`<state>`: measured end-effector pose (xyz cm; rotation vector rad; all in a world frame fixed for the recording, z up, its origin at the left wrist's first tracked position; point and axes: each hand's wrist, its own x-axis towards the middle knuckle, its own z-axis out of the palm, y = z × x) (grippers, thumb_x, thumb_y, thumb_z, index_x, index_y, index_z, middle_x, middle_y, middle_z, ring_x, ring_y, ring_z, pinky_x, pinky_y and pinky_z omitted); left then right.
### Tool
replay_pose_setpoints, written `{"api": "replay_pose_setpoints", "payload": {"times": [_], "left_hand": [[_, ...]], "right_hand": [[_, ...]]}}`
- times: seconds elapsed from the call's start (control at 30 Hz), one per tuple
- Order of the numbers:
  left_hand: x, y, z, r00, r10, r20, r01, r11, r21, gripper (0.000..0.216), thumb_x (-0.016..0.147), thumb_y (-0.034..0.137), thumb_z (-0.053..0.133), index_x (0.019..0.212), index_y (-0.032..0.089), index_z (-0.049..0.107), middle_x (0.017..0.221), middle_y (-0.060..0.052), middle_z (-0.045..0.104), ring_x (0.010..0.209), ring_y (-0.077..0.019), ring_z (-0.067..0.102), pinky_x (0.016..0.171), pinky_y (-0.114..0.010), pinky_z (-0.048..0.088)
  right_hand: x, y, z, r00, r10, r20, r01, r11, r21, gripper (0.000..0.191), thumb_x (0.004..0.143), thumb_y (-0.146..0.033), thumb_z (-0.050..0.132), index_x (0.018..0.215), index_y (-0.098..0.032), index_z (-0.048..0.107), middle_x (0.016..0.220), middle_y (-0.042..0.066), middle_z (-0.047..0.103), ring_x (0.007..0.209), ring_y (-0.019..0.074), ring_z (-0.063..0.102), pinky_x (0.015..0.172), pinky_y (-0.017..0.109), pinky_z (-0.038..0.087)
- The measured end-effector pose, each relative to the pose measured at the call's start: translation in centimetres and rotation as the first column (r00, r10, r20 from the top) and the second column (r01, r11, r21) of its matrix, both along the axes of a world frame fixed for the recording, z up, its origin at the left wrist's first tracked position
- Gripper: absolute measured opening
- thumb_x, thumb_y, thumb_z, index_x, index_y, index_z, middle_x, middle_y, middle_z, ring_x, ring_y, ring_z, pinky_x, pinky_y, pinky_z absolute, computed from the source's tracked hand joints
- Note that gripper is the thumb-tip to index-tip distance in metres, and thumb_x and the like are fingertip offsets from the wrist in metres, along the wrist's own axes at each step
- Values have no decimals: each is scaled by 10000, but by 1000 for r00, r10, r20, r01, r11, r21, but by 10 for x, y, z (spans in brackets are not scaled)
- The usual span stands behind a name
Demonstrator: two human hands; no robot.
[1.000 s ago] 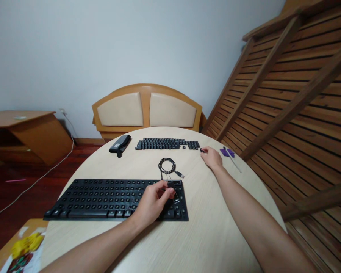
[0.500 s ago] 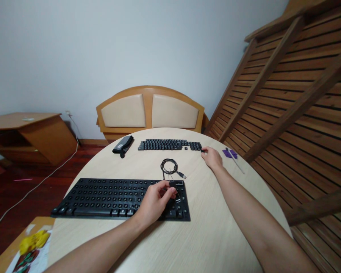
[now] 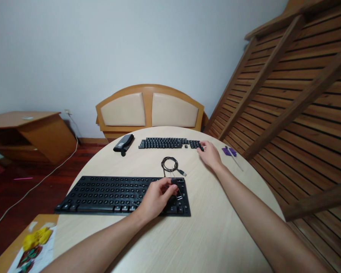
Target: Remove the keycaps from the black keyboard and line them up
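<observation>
A black keyboard base (image 3: 108, 194) without caps lies near me on the round table (image 3: 204, 235). My left hand (image 3: 156, 197) rests on its right end, fingers pinched on a wire keycap puller (image 3: 176, 188). Rows of loose black keycaps (image 3: 167, 143) lie at the far side. My right hand (image 3: 208, 154) reaches to the right end of those rows, fingers curled on a keycap (image 3: 200, 148). A coiled black USB cable (image 3: 170, 165) lies between the keyboard and the keycaps.
A dark grey pouch (image 3: 124, 143) lies at the far left of the table. Purple pieces and a thin stick (image 3: 230, 153) sit at the right edge. A wooden chair (image 3: 149, 110) stands behind, a slatted wooden frame (image 3: 290, 94) on the right, a low cabinet (image 3: 31, 132) on the left.
My right hand has moved a little left, from just beyond the keycap rows onto their right end. My left hand stays on the keyboard's right end.
</observation>
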<state>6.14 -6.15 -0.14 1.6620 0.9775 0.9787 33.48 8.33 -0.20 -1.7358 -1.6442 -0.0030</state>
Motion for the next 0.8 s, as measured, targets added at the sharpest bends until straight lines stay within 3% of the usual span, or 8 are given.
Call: {"api": "replay_pose_setpoints", "payload": {"times": [0.13, 0.27, 0.43, 0.57, 0.67, 0.8], "left_hand": [[-1, 0, 3, 1000, -25, -13, 25, 1000, 15, 269, 925, 397, 541, 848, 162, 647, 788, -41, 685, 739, -179, 627, 711, -284, 483], [-3, -2, 8, 996, -82, -28, 83, 996, 28, 239, 919, 365, 549, 836, 162, 644, 779, -36, 683, 745, -176, 624, 718, -278, 478], [-6, -3, 15, 987, -115, -110, 128, 984, 122, 259, 920, 368, 543, 825, 158, 662, 785, -41, 689, 742, -172, 614, 717, -270, 468], [-14, 4, 19, 988, -80, -132, 98, 986, 132, 283, 914, 410, 551, 836, 156, 648, 769, -40, 682, 729, -173, 617, 685, -265, 469], [-24, 13, 21, 988, -25, -150, 49, 986, 157, 287, 909, 429, 558, 823, 164, 629, 736, -26, 668, 703, -170, 620, 656, -255, 461], [-36, 26, 20, 987, 81, -137, -57, 983, 176, 297, 888, 453, 580, 799, 170, 600, 696, -5, 633, 669, -169, 637, 602, -236, 445]], "right_hand": [[-32, -41, 24, 951, 297, 82, -292, 954, -70, 194, 836, -227, 553, 978, -196, 682, 1037, 72, 685, 973, 220, 609, 898, 333, 449], [-59, -90, 42, 841, 540, 32, -530, 833, -159, 204, 815, -145, 529, 928, -210, 685, 980, 44, 707, 942, 203, 624, 872, 317, 453], [-70, -134, 41, 743, 668, -47, -662, 722, -201, 209, 856, -121, 493, 928, -214, 666, 952, 49, 685, 934, 196, 615, 866, 325, 465], [-66, -148, 31, 589, 807, -48, -796, 568, -212, 202, 849, -162, 577, 1026, -233, 646, 1090, 51, 672, 1065, 210, 591, 973, 362, 445], [-67, -150, 27, 513, 858, -39, -843, 494, -215, 346, 822, -316, 687, 1155, -238, 635, 1270, 71, 621, 1225, 230, 528, 1081, 389, 378], [-73, -150, 22, 475, 879, 37, -838, 465, -284, 614, 774, -535, 717, 1309, -261, 593, 1457, 87, 498, 1389, 283, 376, 1186, 489, 195]]}}
